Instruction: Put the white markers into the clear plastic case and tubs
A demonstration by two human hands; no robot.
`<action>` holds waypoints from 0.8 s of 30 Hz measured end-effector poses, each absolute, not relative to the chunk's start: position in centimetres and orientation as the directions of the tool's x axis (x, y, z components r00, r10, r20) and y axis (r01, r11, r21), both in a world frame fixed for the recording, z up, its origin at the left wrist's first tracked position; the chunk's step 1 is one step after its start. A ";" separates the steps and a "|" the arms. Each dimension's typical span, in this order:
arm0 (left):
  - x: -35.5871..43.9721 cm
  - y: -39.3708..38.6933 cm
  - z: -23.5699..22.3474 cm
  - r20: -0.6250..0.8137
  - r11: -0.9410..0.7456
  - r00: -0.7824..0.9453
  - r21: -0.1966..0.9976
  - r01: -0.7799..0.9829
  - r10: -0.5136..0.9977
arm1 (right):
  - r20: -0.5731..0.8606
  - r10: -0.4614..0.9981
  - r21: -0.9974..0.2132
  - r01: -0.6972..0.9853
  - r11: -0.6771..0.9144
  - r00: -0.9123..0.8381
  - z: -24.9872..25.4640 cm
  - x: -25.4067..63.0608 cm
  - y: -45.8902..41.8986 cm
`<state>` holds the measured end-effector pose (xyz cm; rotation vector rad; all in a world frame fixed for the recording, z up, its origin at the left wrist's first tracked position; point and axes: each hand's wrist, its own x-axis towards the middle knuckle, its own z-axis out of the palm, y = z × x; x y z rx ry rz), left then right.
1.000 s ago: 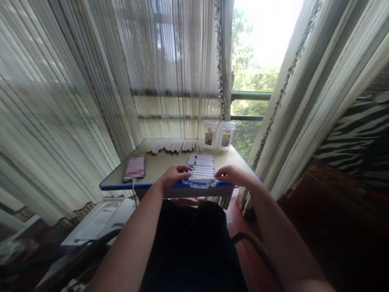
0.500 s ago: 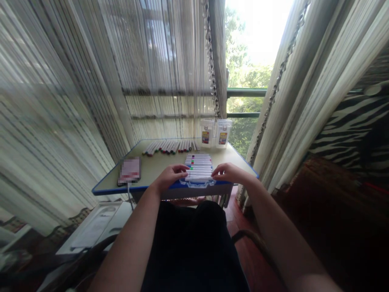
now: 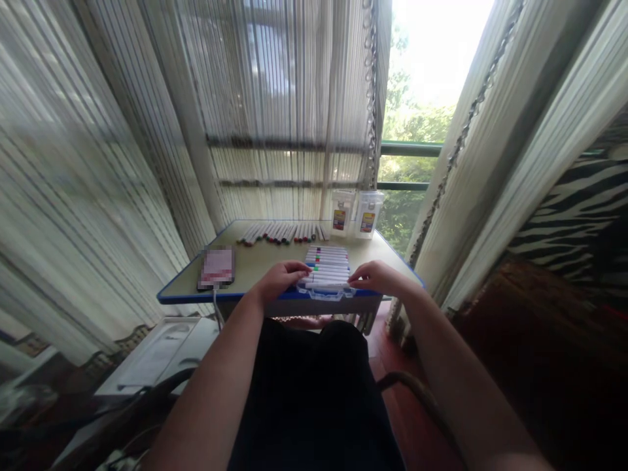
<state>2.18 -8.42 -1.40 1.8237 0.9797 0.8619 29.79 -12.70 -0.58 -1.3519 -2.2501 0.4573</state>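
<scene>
Several white markers (image 3: 330, 269) lie side by side in a clear plastic case (image 3: 328, 294) at the table's near edge. Some show green, red or dark bands near their left ends. At the left ends of this row is my left hand (image 3: 283, 280), fingers bent and closed against the markers. My right hand (image 3: 375, 277) is closed at the opposite ends, its fingertips touching the nearer markers. Between them the two hands hold the row; the exact finger contact is too small to make out.
Loose markers (image 3: 282, 232) with coloured caps lie in a row along the table's back. Two clear upright containers (image 3: 369, 216) with labels stand at the back right. A blurred-out device (image 3: 216, 267) with a cable lies at the left of the blue-edged table (image 3: 260, 260).
The view has shifted slightly, so the table appears further right. My left fingers have moved a little up along the markers' left ends; my right hand stays at the right ends.
</scene>
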 end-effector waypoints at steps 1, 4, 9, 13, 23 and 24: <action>2.2 -8.4 -1.4 0.166 -0.311 0.448 0.910 0.273 0.878 | 0.218 0.892 -0.512 0.731 0.451 -0.397 -0.6 29.9 -12.7; 2.2 -8.4 -1.5 0.166 -0.307 0.446 0.914 0.265 0.879 | 0.199 0.895 -0.519 0.732 0.442 -0.399 -0.6 30.2 -12.5; 2.2 -8.4 -1.5 0.159 -0.303 0.444 0.912 0.277 0.882 | 0.176 0.887 -0.532 0.717 0.450 -0.426 -0.4 30.3 -12.6; 2.1 -8.5 -1.4 0.158 -0.302 0.436 0.910 0.285 0.886 | 0.171 0.895 -0.577 0.694 0.430 -0.412 -0.4 30.2 -12.7; 2.3 -8.7 -1.3 0.182 -0.329 0.446 0.902 0.279 0.876 | 0.227 0.855 -0.559 0.656 0.507 -0.467 -0.8 28.3 -12.7; 2.2 -8.6 -1.3 0.186 -0.333 0.450 0.903 0.272 0.874 | 0.239 0.850 -0.547 0.658 0.517 -0.469 -0.8 28.2 -12.8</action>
